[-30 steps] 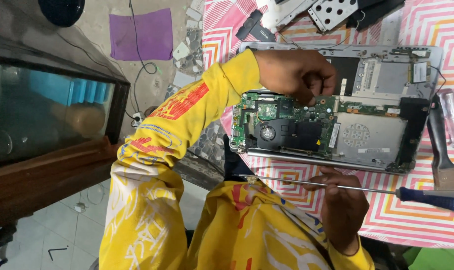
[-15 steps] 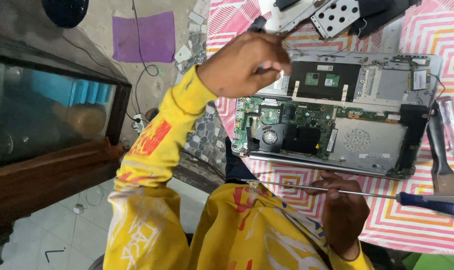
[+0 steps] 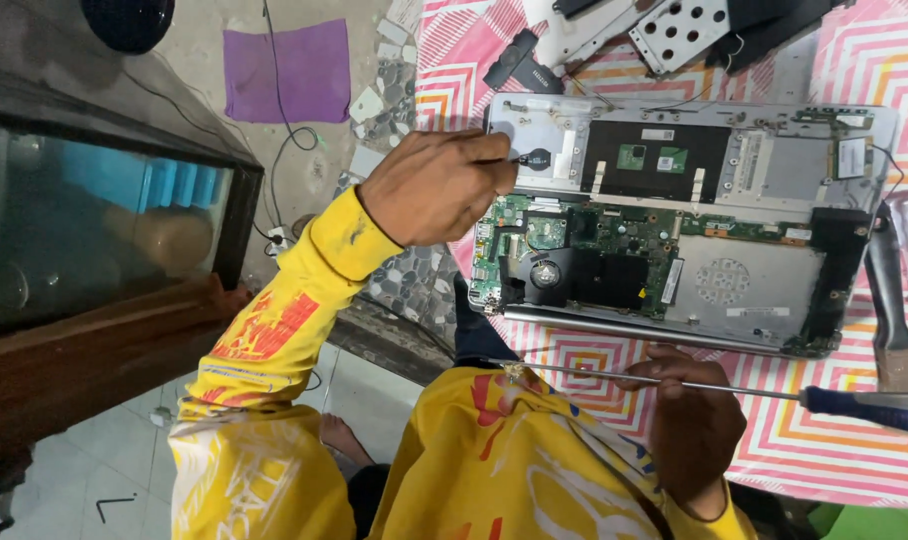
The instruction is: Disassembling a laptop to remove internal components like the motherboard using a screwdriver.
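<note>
Two hands work at the opened laptop [image 3: 689, 225]: the left hand [image 3: 436, 187], which was over its green board a second ago, has moved to its upper left corner, fingers pinched on a small black part [image 3: 536, 157], while the right hand [image 3: 692, 425] below its near edge stays closed round a blue-handled screwdriver [image 3: 674, 383]

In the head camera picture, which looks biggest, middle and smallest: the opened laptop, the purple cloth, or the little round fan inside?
1. Opened laptop
2. Purple cloth, though it lies farther away on the floor, so it may look smaller than it is
3. Round fan
</note>
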